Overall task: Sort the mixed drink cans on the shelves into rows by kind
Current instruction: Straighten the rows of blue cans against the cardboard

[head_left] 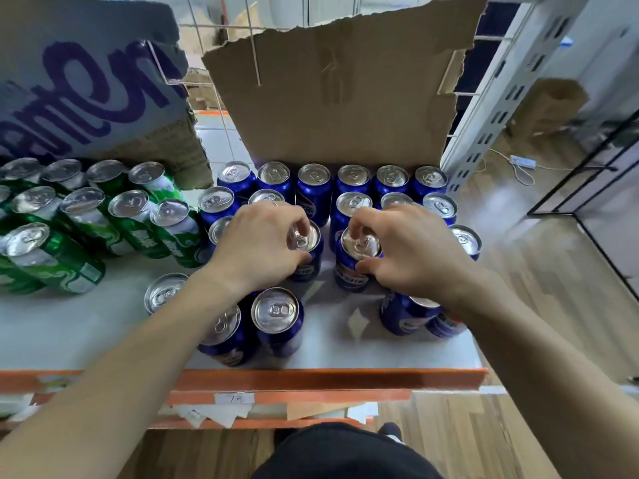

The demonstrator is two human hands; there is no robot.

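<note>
On the shelf (86, 333), the left hand (256, 243) pinches a blue can (308, 262) by the rim and the right hand (411, 243) grips its neighbour (347, 273), just before the blue rows (352, 183). Both should stay upright and slide snugly into line, clear of the green cans (138, 219).

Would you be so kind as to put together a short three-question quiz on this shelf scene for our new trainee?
1. True or false: the left hand grips the top of a blue can, and the right hand grips the top of a second blue can.
2. Multiple choice: the green cans fill which part of the shelf? A) its left B) its right C) its front edge
3. Fill in: behind the back row of blue cans stands a torn sheet of ____.

Key: 1 true; 2 A; 3 cardboard.
</note>
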